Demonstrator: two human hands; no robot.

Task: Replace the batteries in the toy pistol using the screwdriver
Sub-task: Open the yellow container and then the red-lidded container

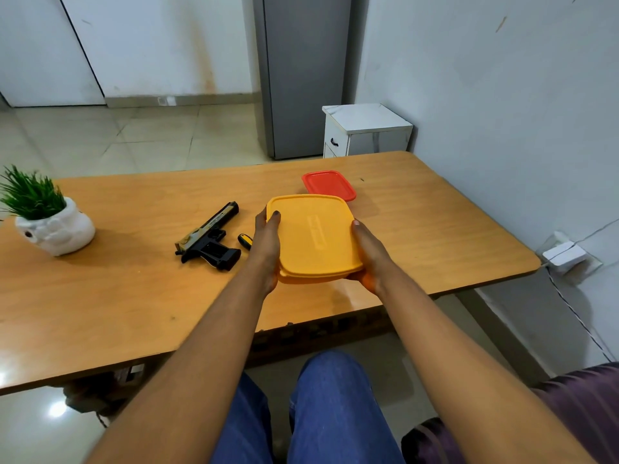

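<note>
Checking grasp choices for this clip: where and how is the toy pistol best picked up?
Probably by the black grip, coming from above on its near side. The toy pistol lies flat on the table, barrel pointing away; the grip juts clear toward the person, leaving room for fingers.

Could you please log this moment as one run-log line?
left hand: holds yellow box | right hand: holds yellow box | toy pistol, screwdriver: untouched on table

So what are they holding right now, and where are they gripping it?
The yellow lidded box, gripped by its two sides: left hand on its left edge, right hand on its right.
</note>
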